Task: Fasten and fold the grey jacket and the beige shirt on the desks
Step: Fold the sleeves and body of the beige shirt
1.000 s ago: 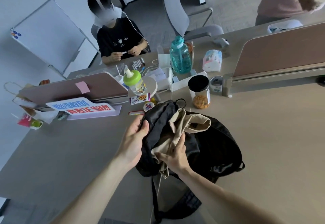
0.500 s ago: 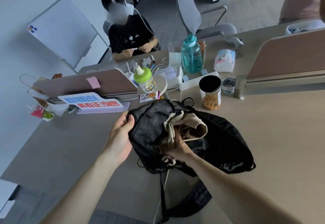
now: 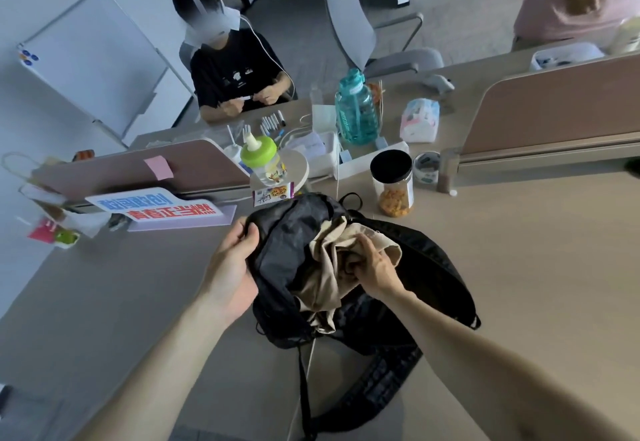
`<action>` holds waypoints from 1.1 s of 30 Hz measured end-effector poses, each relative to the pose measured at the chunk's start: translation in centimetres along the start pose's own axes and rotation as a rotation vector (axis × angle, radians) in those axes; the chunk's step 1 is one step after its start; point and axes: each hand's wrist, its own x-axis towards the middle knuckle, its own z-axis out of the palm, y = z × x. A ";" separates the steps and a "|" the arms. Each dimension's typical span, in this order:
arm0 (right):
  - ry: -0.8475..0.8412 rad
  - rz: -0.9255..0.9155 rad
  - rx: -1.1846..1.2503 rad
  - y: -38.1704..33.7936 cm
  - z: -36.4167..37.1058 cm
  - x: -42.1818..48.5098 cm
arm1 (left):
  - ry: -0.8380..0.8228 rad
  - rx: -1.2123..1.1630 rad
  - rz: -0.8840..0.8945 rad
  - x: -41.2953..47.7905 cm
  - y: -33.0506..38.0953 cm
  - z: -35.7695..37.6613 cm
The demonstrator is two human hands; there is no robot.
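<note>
Head view: my left hand (image 3: 239, 257) grips the rim of the black backpack (image 3: 426, 267) on the desk (image 3: 519, 267), and my right hand (image 3: 372, 265) clutches the beige shirt (image 3: 325, 267), crumpled and bunched half out of the opening. Unpacking step, I'd say. Next I lift it clear and spread it flat.

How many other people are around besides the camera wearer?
2: a person in a black shirt seated upper left, a person in a pink top at upper right. Others may be hidden.
</note>
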 end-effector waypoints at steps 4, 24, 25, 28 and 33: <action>-0.166 0.104 -0.206 2.2 -1.7 3.0 | -0.037 -0.032 -0.007 -0.5 -0.3 0.7; 0.069 0.511 0.187 9.8 -8.3 -10.7 | -0.216 0.529 0.023 2.4 -13.1 8.7; 0.069 0.512 0.295 9.4 -8.0 -11.0 | -0.209 0.652 0.030 2.6 -14.8 9.2; 0.094 0.530 0.454 8.5 -7.9 -11.9 | -0.239 0.987 0.034 2.6 -19.4 10.4; 0.063 0.477 0.355 9.0 -9.5 -12.7 | -0.234 1.191 -0.059 1.6 -23.9 9.0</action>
